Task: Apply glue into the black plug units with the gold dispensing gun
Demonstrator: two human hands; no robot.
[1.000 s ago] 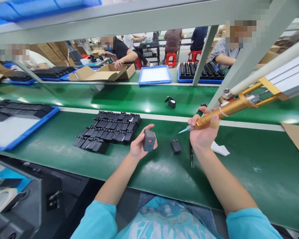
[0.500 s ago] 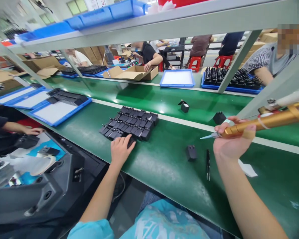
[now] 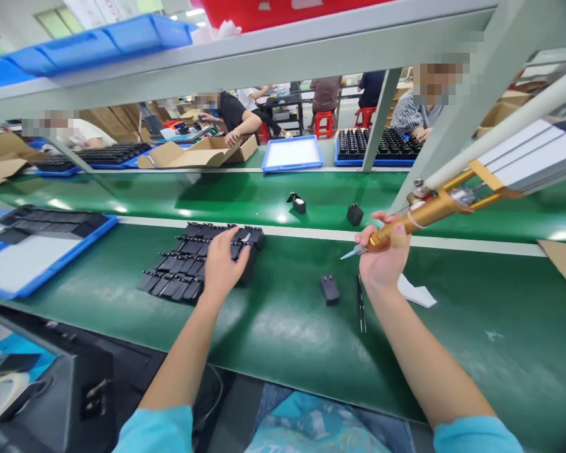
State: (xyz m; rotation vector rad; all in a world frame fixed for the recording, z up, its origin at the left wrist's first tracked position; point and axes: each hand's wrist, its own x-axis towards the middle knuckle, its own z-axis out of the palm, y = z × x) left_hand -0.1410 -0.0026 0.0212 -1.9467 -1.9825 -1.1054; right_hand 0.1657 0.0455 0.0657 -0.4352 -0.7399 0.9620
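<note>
My left hand (image 3: 222, 264) reaches over the right side of a block of black plug adapters (image 3: 182, 264), thumb and fingers apart. Its fingertips are close to the adapters at the far right corner; whether they touch is unclear. In my right hand (image 3: 385, 258) is a gold glue dispenser (image 3: 405, 221), its pale blue needle tip (image 3: 349, 253) pointing left above the bench. Below that tip a single black adapter (image 3: 329, 290) lies on the green surface. Beside it are black tweezers (image 3: 361, 305), just left of my right wrist.
Past the white line sit another adapter (image 3: 355, 214) and an adapter with a flap-like part (image 3: 298, 202). A white paper scrap (image 3: 417, 292) lies right of my wrist. Blue-rimmed trays (image 3: 61, 264) stand left. A shelf beam (image 3: 264, 53) and posts cross ahead; co-workers sit beyond.
The view has swung to the right. My left hand has gone from an adapter at the block's near edge to its far right side, fingers spreading. My right hand still holds the dispenser.
</note>
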